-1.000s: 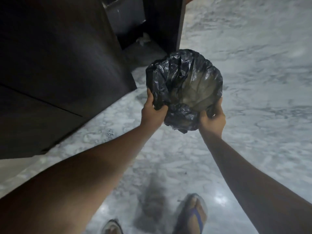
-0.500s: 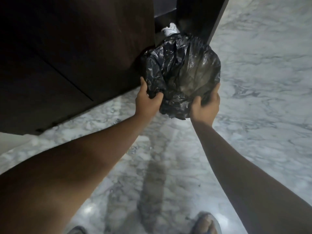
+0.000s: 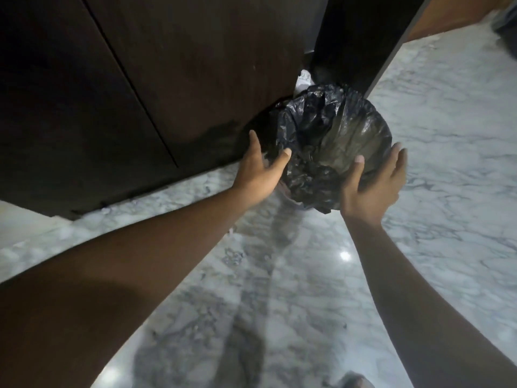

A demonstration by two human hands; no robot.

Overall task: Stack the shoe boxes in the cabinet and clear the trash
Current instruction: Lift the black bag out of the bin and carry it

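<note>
A black trash bag (image 3: 333, 141), bulging and crumpled over something round, sits low against the corner of the dark wooden cabinet (image 3: 167, 79). My left hand (image 3: 260, 172) is at its left side, fingers stretched out and thumb apart, barely touching the plastic. At the bag's right side my right hand (image 3: 372, 186) has the thumb laid against the plastic and the fingers spread behind it. Neither hand grips the bag. No shoe boxes are in view.
A white crumpled piece (image 3: 303, 79) lies behind the bag, in the gap between the cabinet and a dark upright panel (image 3: 361, 37). White marble floor (image 3: 447, 191) spreads to the right and below. A dark object (image 3: 507, 32) is at the top right. My sandalled foot (image 3: 355, 382) shows at the bottom edge.
Both hands carried the bag toward the cabinet corner and lowered it. Their grip on the plastic has come loose and the fingers have spread.
</note>
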